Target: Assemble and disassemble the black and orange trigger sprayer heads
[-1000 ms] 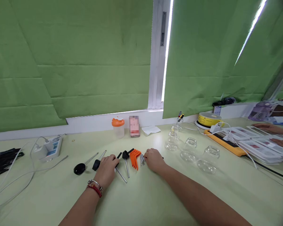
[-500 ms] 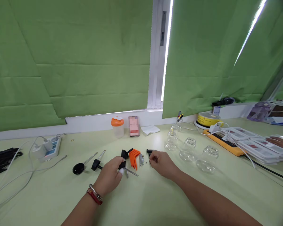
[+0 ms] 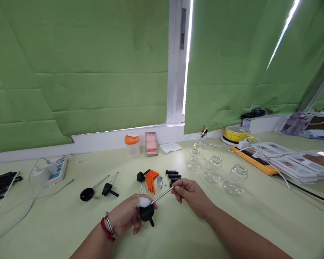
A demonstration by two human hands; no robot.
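My left hand is closed around a black cap with a short handle, and a white wrap covers its thumb. From the cap a thin metal rod slants up to the right. At the rod's tip, the fingers of my right hand are pinched together; anything small between them is hidden. Just beyond lie orange handles, small metal pins, and black pieces with springs. Similar black parts with rods rest to the left: a capped one, one with a handle, a round one.
Clear glass jars stand on the right. An orange-lidded cup, a pixelated box and a tissue are at the back. Left is a power strip with cables. Another person's hand is at far right by stacked white packs.
My left hand has brought the black cap and rod nearer and turned the rod up to the right. My right hand has left the small black parts and met the rod's tip.
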